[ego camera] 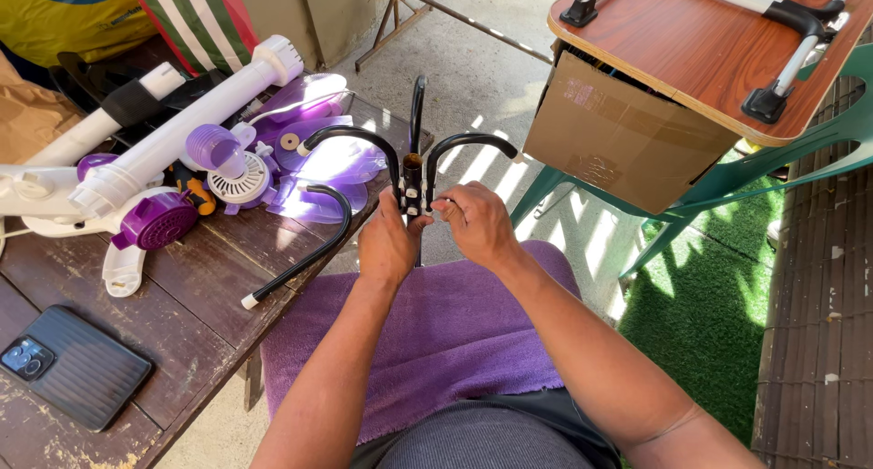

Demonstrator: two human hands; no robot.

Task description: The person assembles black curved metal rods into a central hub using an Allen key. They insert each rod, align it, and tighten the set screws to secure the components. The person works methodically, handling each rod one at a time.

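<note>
Black curved metal tube legs joined at a small black hub (412, 185) sit at the centre of the frame, above the purple towel (455, 332) spread over our lap. We hold this leg assembly between both hands. Three legs arch out of the hub; a fourth black curved tube with a white end cap (305, 255) lies apart on the worn brown wooden table (182, 314), left of centre.

Step in hand, as we judge it: fitting the legs into the hub. The loose tube on the table suggests one socket is unfilled.

Next move, as we judge it: it calls for a steady grip on the hub with one hand while the other frees itself to reach left for the loose tube, then lines its bare end up with the open socket.

Hand pose: our left hand (389, 242) rises from the lower centre, fingers closed round the lower hub. Our right hand (477, 221) comes in from the lower right, forearm angled, fingertips pinched narrowly on the hub's right side.

White and purple plastic fan parts (227, 160) lie at upper left; a dark ribbed phone (73, 364) rests at lower left.
</note>
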